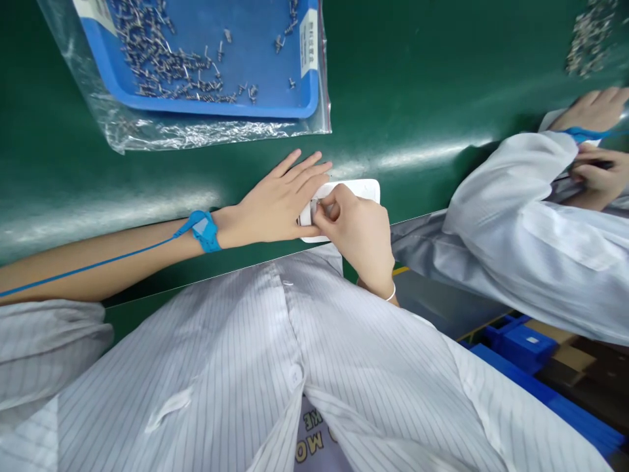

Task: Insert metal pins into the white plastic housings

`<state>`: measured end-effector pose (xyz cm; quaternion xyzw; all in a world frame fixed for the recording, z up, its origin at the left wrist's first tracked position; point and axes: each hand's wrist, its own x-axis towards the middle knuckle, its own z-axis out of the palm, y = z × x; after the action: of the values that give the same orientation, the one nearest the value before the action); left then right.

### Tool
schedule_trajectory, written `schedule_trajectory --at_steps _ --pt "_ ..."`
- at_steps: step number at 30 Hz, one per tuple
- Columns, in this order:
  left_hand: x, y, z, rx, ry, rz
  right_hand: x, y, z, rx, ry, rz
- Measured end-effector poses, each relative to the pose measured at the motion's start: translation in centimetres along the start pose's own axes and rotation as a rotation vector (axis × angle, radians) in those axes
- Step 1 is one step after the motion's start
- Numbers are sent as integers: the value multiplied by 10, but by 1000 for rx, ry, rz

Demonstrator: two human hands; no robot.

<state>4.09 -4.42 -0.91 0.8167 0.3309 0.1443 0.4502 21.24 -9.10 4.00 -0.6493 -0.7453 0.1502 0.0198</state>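
A white plastic housing (pixel 369 189) with rounded corners lies on the green table near its front edge. My left hand (pixel 280 203) rests flat over the housing's left end, fingers stretched out and thumb along its near side. A blue wrist strap with a cord is around that wrist. Over the middle of the housing is my right hand (pixel 361 229), its thumb and forefinger pinched together at the inside of the housing. What sits between those fingertips is too small and covered to make out.
A blue tray (pixel 196 108) of small metal parts stands in a clear plastic bag at the back left. To the right a co-worker's hands (pixel 597 111) and sleeve reach over the table. Loose metal pieces (pixel 592 39) lie at the far right; blue bins (pixel 525 344) stand below.
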Motion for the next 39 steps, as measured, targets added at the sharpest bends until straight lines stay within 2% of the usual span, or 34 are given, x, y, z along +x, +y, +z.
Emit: schedule_trajectory --at_steps 4,10,14,18,22,24,29,34,39 --pt "1 1 -1 -51 9 5 -2 1 -3 10 -16 -8" --pt "1 3 -3 -59 -11 -32 -2 -2 -2 55 67 21" --pt "1 4 -4 -73 -17 -52 -3 -1 -5 81 4 35" --pt "0 4 -3 -53 -32 -43 -12 4 -18 145 7 1" --pt "1 3 -3 -19 -52 -29 -21 14 -35 141 78 47" --pt "1 3 -3 -12 -47 -11 -23 18 -40 129 64 50" --pt "1 4 -4 -52 -39 -53 -21 16 -28 131 -68 -46" --pt "1 3 -3 37 -47 -20 -16 13 -13 48 -50 -138" --pt "0 -1 1 191 -26 63 -14 15 -12 -63 -72 -240"
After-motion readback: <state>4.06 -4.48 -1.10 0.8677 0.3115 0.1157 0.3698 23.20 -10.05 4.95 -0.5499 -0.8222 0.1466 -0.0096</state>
